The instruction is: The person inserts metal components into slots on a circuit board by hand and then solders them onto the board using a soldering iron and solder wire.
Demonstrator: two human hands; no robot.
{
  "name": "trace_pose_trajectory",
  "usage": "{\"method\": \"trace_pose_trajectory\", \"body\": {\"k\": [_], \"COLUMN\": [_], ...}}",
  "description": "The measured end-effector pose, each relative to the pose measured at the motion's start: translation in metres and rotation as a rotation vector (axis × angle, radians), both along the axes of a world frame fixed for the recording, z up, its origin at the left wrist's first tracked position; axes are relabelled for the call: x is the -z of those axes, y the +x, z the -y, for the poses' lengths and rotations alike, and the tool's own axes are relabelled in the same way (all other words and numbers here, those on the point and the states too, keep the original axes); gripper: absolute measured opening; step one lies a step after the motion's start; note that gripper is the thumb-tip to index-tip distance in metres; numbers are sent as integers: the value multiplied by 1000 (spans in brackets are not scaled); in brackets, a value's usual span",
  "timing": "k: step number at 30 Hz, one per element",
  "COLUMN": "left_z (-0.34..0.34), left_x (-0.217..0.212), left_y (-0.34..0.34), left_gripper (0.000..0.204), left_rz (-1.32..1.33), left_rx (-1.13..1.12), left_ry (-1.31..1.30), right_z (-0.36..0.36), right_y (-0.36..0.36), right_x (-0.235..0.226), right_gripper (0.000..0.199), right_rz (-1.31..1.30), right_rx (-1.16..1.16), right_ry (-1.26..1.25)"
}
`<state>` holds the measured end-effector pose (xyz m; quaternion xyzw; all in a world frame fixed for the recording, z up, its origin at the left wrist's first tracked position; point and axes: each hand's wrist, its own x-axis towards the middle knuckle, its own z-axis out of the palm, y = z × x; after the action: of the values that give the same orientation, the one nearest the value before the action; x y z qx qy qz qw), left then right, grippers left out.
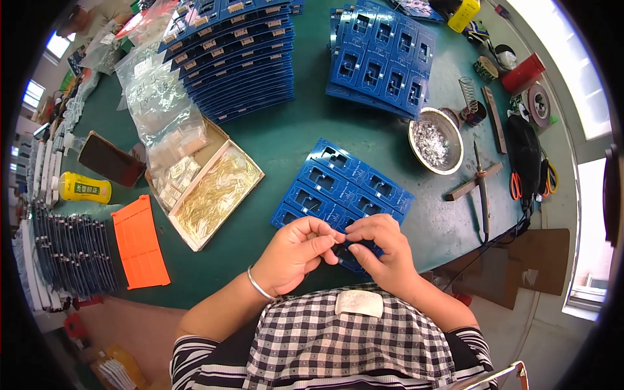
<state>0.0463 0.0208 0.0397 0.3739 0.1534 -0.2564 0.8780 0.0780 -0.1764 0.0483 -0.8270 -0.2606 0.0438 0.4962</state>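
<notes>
A blue panel of circuit boards (pixel 348 179) with cut-out openings lies flat on the green table in front of me. Over its near edge, my left hand (pixel 296 253) pinches thumb against fingers; a tiny pale bit shows at the tips, too small to name. Close beside it, my right hand (pixel 387 252) has its fingers curved, thumb and forefinger apart around that same spot, and I see nothing held in it. Left of the panel, a shallow cardboard box (pixel 255 174) holds many thin gold-coloured metal pieces (pixel 218 195) and, in another compartment, small white connectors (pixel 179 179).
Tall stacks of blue board panels (pixel 240 84) (pixel 383 55) stand at the back. A metal bowl (pixel 416 140) of silvery bits is at right, near a soldering iron (pixel 482 188) on its rest. Leftward are an orange plastic tray (pixel 140 240), a yellow bottle (pixel 84 188) and a phone (pixel 110 159).
</notes>
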Motion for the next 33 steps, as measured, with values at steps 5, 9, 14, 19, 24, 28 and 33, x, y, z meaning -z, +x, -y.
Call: {"method": "trace_pose_trajectory", "body": {"k": [5,9,14,19,24,28,33], "left_z": [5,6,8,-2,-15,-16,-17], "left_x": [7,9,8,6,16,21,21], "left_y": [-5,-5,-7,-11,-13,-12,-10], "left_gripper": [7,7,7,7,8,8,6], "left_rz": [-61,-66,5,275,301,328,316], "left_rx": [-14,0,49,-25,-104,-117,-73], "left_ry": [-147,-112,52,412,389,392,441], "right_z": [-7,-7,-7,11,18,15,13], "right_y": [0,-2,-3,13,17,12,14], "right_x": [5,7,3,7,19,22,24], "right_gripper": [18,13,9,12,13,17,17], "right_rz": [66,24,-28,154,165,205,245], "right_rx": [-19,27,53,185,192,152,164], "right_ry": [4,22,41,-209,-317,-364,-384]}}
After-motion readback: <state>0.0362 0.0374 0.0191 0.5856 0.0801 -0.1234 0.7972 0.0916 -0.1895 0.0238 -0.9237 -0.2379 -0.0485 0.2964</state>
